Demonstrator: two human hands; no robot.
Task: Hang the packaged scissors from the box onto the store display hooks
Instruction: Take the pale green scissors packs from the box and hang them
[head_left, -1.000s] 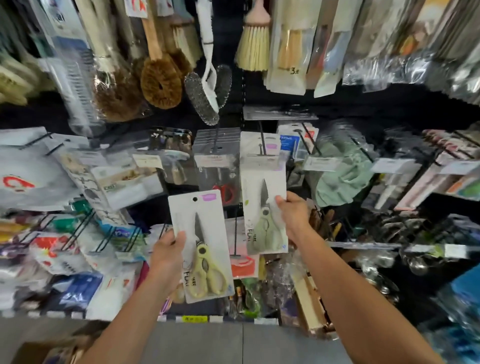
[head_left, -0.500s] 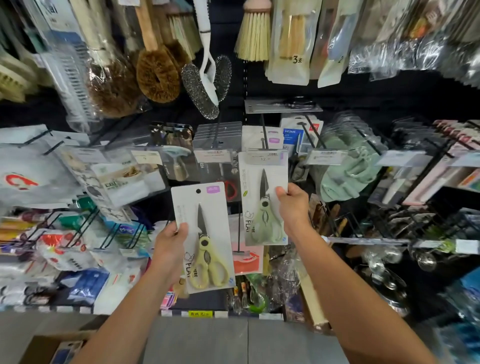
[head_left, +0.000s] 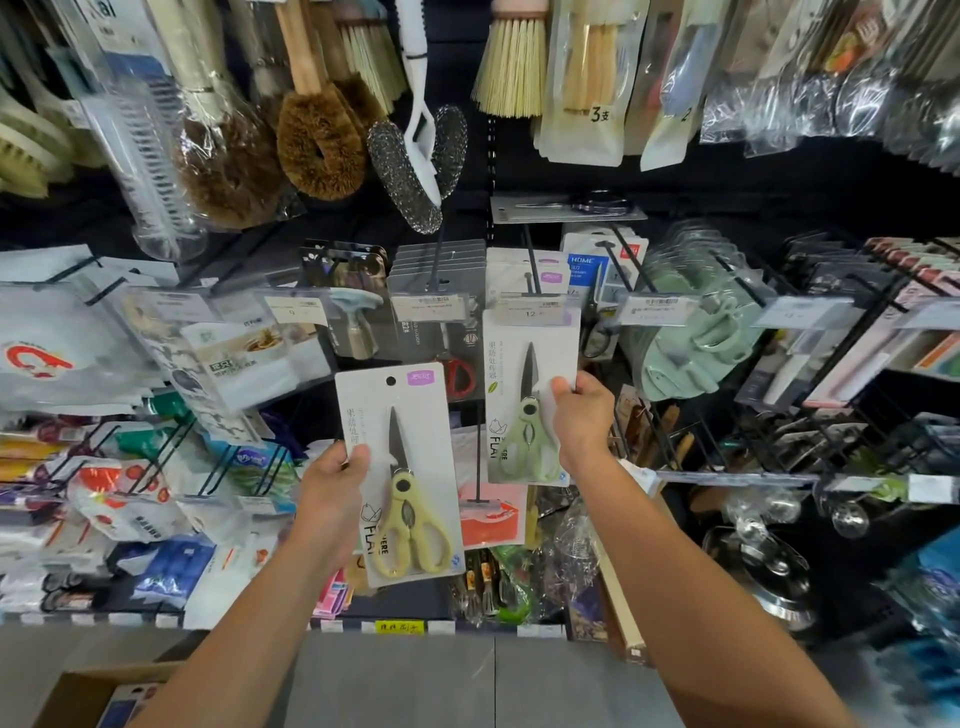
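My left grip (head_left: 332, 488) holds one scissors pack (head_left: 400, 467), left of and lower than the second pack (head_left: 524, 405) in my right grip (head_left: 582, 415). The second pack's top meets a price tag (head_left: 530, 312). The box (head_left: 78, 696) lies bottom left and brushes (head_left: 319, 140) hang above.

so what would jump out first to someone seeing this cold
Dead centre are two carded scissors. The left hand grips the yellow scissors pack low in front of the racks. The right hand holds the green scissors pack higher, its top up at a price label. Brown scrub brushes hang above, and a cardboard box shows at bottom left.
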